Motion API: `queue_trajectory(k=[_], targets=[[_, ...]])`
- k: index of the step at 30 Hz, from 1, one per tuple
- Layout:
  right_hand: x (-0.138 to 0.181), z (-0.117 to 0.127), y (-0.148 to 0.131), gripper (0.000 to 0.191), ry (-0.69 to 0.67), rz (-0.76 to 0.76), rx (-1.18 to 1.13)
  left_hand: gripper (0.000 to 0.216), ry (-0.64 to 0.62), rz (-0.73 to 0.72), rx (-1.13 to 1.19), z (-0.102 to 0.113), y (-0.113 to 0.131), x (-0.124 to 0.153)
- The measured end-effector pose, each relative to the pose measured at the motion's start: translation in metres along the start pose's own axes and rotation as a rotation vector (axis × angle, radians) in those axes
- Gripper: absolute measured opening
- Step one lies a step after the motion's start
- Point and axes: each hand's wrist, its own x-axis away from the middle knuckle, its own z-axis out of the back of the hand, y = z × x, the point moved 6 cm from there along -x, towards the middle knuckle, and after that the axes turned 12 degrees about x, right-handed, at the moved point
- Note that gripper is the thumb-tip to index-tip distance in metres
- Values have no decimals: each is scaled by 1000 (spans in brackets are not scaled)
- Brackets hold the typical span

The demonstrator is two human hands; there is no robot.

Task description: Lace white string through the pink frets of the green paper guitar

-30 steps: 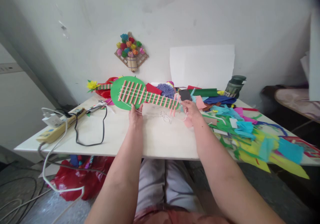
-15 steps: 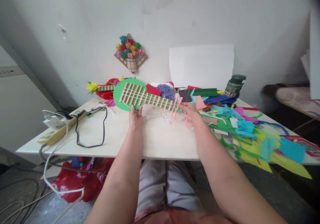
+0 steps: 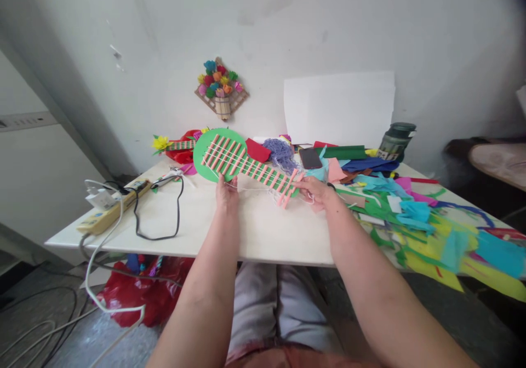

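A green paper lute [image 3: 199, 157] with pink rolled-paper frets and white strings is held above the table, its round body to the left and its neck sloping down to the right. My left hand [image 3: 227, 193] grips the lower edge of the body, thumb in front. At the head end, beside the pink pegs [image 3: 283, 200], my right hand [image 3: 312, 188] is closed on the neck. Loose white string [image 3: 263, 189] trails below the neck between my hands.
Coloured paper scraps [image 3: 415, 214] cover the table's right side; a dark bottle [image 3: 395, 141] stands behind them. Purple shredded paper [image 3: 279, 153] and a black phone [image 3: 310, 158] lie at the back. On the left are a power strip [image 3: 110, 210] and a black cable [image 3: 178, 214].
The lute's head end has tipped slightly lower, with my right hand still on it. The whole view has shifted a little, so things appear further right.
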Motion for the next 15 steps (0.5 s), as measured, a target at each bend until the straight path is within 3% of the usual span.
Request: queue_trajectory(k=[8,11,15], targets=[[-3,4,-6,38,249,26,-55,36,-99,37,-357,-2,-8,-2],[-6,4,-4,35,283,24,-90,39,-35,-20,-497,2,-5,-1],[-11,3,2,35,309,44,-141,34,-84,-159,-594,-4,-3,4]])
